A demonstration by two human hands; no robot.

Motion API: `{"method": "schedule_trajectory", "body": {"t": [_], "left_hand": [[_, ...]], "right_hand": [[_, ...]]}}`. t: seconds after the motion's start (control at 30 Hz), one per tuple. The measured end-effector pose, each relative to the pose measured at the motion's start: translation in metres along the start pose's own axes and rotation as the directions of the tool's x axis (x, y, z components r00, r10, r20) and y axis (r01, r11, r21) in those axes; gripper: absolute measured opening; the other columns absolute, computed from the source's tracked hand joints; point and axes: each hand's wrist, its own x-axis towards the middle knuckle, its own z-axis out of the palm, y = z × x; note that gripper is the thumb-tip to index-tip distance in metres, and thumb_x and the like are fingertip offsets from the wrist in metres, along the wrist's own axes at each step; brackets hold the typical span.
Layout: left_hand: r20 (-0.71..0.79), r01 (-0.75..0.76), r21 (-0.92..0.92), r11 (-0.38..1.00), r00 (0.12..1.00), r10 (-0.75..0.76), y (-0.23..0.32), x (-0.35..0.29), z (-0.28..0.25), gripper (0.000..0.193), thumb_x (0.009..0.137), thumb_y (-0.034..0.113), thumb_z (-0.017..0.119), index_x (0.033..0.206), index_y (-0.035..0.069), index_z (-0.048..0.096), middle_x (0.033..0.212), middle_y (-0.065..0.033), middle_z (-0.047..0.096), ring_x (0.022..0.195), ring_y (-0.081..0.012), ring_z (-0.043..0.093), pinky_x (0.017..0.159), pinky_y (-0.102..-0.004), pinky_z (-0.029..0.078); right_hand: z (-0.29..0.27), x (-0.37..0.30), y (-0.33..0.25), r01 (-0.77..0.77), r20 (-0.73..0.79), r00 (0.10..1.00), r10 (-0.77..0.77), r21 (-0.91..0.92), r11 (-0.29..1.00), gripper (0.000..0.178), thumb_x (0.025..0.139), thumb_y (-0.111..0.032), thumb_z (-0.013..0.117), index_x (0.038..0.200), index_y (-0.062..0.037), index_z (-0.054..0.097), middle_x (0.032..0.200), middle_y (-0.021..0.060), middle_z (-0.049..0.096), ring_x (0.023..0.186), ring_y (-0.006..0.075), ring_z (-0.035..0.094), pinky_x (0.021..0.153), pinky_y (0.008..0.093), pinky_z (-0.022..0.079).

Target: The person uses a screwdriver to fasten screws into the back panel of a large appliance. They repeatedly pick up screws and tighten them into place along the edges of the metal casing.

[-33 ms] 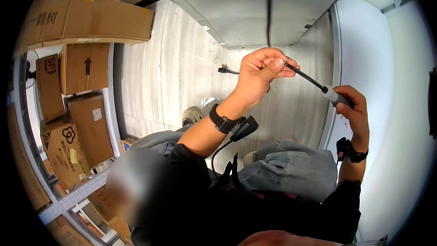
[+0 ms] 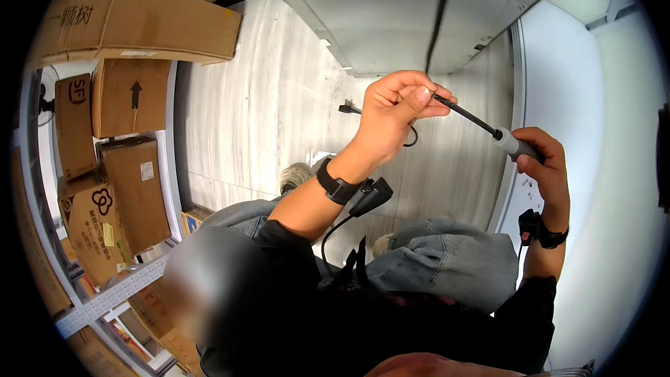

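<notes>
My right hand is wrapped round the grey handle of a screwdriver. Its dark shaft slants up and left to my left hand. There the thumb and fingers pinch close together right at the tip. Whatever small piece sits between them is too small to make out. Just beyond my left hand stands a large grey metal panel, with a black cable running down its face.
Several small bits lie on the white surface at my right. A black plug on a cord rests on the pale floor. Cardboard boxes fill the shelf rack on the left.
The view has shifted slightly, so panel and boxes sit a little differently. More of the plug's cord shows below my left wrist. Both hands keep their hold on the same things.
</notes>
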Motion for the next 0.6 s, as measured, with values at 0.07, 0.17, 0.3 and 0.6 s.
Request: {"method": "schedule_trajectory", "body": {"t": [0.07, 0.17, 0.3, 0.6], "left_hand": [[-0.01, -0.065, -0.031, 0.997, 0.998, 0.064, 0.025, -0.004, -0.007, 0.012, 0.093, 0.01, 0.053, 0.099, 0.001, 0.059, 0.099, -0.0168, 0.065, 0.092, -0.0278, 0.066, 0.081, -0.0346, 0.057], [-0.017, -0.072, 0.09, 0.993, 0.997, 0.074, 0.07, 0.0, -0.032, 0.012, 0.094, 0.009, 0.052, 0.1, 0.001, 0.059, 0.1, -0.0168, 0.065, 0.088, -0.0254, 0.067, 0.08, -0.0337, 0.057], [-0.076, -0.024, 0.163, 0.986, 0.996, 0.036, 0.129, 0.007, -0.062, 0.015, 0.096, 0.011, 0.049, 0.102, 0.002, 0.058, 0.104, -0.0141, 0.064, 0.089, -0.0221, 0.067, 0.081, -0.0305, 0.056], [-0.144, 0.041, 0.147, 0.988, 0.989, -0.019, 0.182, 0.031, -0.114, 0.017, 0.097, 0.015, 0.047, 0.101, 0.001, 0.058, 0.101, -0.0127, 0.064, 0.087, -0.0204, 0.066, 0.079, -0.0298, 0.057]], "right_hand": [[0.013, 0.013, -0.027, -0.035, 0.045, 0.998, 0.034, 0.001, 0.999, 0.03, 0.081, -0.019, 0.068, 0.104, -0.0011, 0.061, 0.076, -0.0027, 0.052, 0.065, 0.0053, 0.044, 0.058, 0.0204, 0.035], [0.045, 0.035, -0.062, 0.029, 0.052, 0.998, -0.024, -0.085, 0.996, 0.026, 0.084, -0.018, 0.065, 0.103, -0.0012, 0.06, 0.074, -0.0034, 0.05, 0.065, 0.0048, 0.043, 0.058, 0.0203, 0.034], [0.103, 0.059, -0.092, 0.125, 0.021, 0.992, -0.123, -0.184, 0.975, 0.025, 0.086, -0.014, 0.062, 0.107, -0.0018, 0.055, 0.072, -0.0024, 0.049, 0.062, 0.0053, 0.041, 0.058, 0.0208, 0.034], [0.213, 0.088, -0.118, -0.113, -0.16, 0.983, 0.096, -0.104, 0.988, 0.02, 0.087, -0.014, 0.058, 0.102, -0.0042, 0.049, 0.069, 0.0013, 0.054, 0.061, 0.0086, 0.049, 0.057, 0.0256, 0.039]]}}
